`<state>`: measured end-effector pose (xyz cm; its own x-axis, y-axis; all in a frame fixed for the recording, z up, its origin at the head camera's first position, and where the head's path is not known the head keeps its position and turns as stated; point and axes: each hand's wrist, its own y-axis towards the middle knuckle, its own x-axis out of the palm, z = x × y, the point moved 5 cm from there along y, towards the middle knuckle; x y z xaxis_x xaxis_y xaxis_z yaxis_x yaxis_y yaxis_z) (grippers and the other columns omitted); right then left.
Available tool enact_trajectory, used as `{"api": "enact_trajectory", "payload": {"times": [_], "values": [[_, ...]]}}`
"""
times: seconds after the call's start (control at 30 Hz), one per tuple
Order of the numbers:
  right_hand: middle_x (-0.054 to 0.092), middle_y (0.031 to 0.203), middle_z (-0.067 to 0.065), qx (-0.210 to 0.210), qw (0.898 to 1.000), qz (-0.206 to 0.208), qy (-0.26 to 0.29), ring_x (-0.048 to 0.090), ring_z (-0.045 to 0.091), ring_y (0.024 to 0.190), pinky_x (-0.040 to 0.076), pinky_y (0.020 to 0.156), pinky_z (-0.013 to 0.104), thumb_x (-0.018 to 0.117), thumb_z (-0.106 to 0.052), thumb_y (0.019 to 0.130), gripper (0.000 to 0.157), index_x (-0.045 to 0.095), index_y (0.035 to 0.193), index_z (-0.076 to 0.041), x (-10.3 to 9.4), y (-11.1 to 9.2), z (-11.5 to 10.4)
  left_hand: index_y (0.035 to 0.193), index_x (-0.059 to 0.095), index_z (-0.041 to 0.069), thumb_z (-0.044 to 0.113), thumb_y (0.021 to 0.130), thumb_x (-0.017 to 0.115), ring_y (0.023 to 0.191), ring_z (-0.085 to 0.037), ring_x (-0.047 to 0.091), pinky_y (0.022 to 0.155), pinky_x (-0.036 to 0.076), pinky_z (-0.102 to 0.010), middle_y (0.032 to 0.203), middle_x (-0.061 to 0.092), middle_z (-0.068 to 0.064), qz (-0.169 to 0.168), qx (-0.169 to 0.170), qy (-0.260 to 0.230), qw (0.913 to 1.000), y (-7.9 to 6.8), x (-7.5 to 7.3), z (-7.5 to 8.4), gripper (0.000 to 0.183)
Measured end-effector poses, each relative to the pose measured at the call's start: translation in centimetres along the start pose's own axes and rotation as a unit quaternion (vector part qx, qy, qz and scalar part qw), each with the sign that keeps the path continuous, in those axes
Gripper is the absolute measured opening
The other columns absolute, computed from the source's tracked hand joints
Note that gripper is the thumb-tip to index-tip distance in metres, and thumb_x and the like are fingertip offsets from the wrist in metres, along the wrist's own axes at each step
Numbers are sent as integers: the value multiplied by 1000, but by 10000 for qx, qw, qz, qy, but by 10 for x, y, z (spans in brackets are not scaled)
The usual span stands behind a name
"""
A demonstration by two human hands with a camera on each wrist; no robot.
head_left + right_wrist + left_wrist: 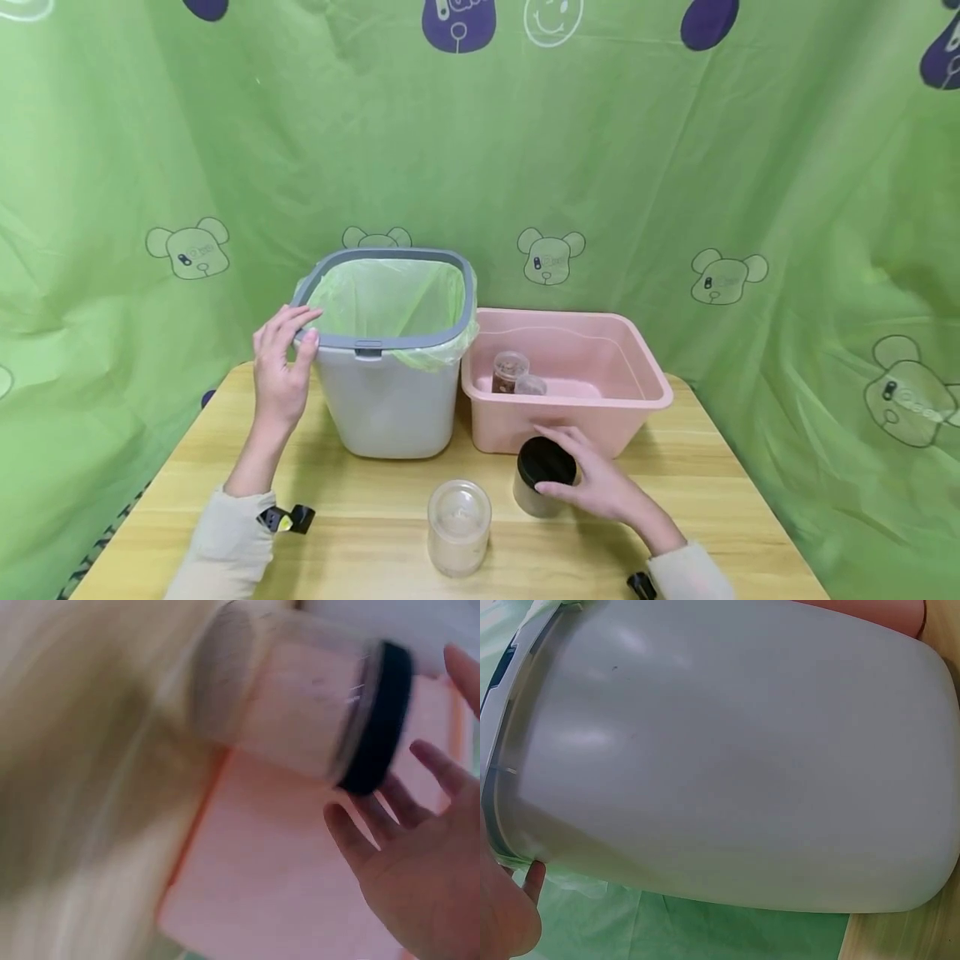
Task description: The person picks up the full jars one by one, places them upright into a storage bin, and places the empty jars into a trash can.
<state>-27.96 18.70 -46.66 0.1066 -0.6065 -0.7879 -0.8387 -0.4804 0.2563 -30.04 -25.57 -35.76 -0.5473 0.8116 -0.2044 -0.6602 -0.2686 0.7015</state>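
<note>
My left hand (281, 371) holds the left corner of the grey rim on a white trash can (390, 408), lined with a pale green bag (390, 296). One fingertip shows beside the can's outer wall in the left wrist view. Over a clear jar with a black lid (546, 467), my right hand (596, 483) spreads its fingers and thumb on either side of the lid. The right wrist view shows a gap between the thumb and the black lid (379, 720). A second clear jar (459, 529) stands upright on the table to the left.
A pink tub (551, 421) stands right of the trash can, close behind the black-lidded jar. Inside its left end are small clear containers, one with brown contents (506, 375). The wooden table (360, 533) meets a green printed curtain (637, 167) behind and at both sides.
</note>
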Motion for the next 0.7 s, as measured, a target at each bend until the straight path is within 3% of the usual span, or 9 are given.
{"api": "enact_trajectory", "payload": {"times": [0.17, 0.33, 0.53, 0.7], "values": [[48, 151, 15, 223, 9991, -328, 138, 49, 42, 138, 41, 109, 71, 85, -43, 83, 89, 44, 157, -14, 10, -4, 17, 131, 69, 12, 31, 101, 59, 149, -28, 35, 119, 21, -69, 146, 59, -10, -29, -17, 19, 10000, -2, 1, 0, 37], [49, 152, 14, 289, 9991, -289, 64, 49, 39, 138, 42, 111, 67, 85, -48, 83, 90, 45, 157, -14, 12, -1, 22, 131, 69, 12, 31, 102, 59, 149, -28, 35, 119, 21, -68, 145, 59, -10, -14, 1, 41, 10000, -2, 0, 0, 37], [52, 150, 12, 141, 9997, -212, -29, 51, 36, 138, 42, 111, 64, 82, -52, 84, 88, 46, 155, -14, 5, 4, 14, 131, 69, 12, 31, 101, 59, 149, -27, 34, 119, 21, -68, 146, 59, -10, 15, 6, 24, 10000, -1, 0, -1, 37], [56, 146, 8, -69, 9999, -93, -9, 55, 31, 132, 49, 107, 57, 81, -48, 87, 83, 47, 156, -17, -13, 6, -3, 131, 69, 12, 32, 101, 59, 149, -27, 34, 119, 21, -68, 145, 59, -10, 16, 19, 4, 10000, 0, 0, -1, 37]]}}
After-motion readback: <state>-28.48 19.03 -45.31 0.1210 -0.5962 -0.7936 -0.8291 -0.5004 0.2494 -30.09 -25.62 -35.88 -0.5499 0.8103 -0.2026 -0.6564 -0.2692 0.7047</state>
